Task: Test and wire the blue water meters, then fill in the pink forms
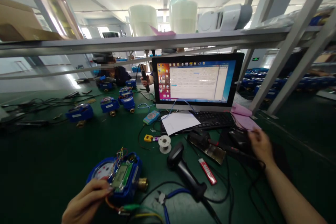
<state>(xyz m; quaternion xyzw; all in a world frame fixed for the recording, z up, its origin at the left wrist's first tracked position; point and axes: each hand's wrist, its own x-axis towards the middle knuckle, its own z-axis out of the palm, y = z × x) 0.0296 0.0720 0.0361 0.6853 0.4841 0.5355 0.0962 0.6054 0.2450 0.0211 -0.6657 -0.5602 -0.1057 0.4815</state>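
At the lower left is a blue water meter (136, 171) with its housing uncovered, thin coloured wires, a green circuit board with a small display (123, 176) and a brass fitting (142, 184). My left hand (85, 199) is closed, pinching the near left edge of the meter beside the display. A green clip (131, 207) on wires lies just in front of it. On the right, my right hand (262, 148) is at the edge of a black computer mouse (239, 138). Its fingers look curled but blurred, and I cannot tell whether they grip the mouse.
A barcode scanner (187, 175), blue-handled cutters (165, 199), solder spool (165, 144) and soldering iron stand (207, 147) lie mid-table. Behind are a keyboard (216, 120) and monitor (194, 80), beneath a shelf (147, 42). Several meters (109, 104) and a co-worker (118, 75) are farther back.
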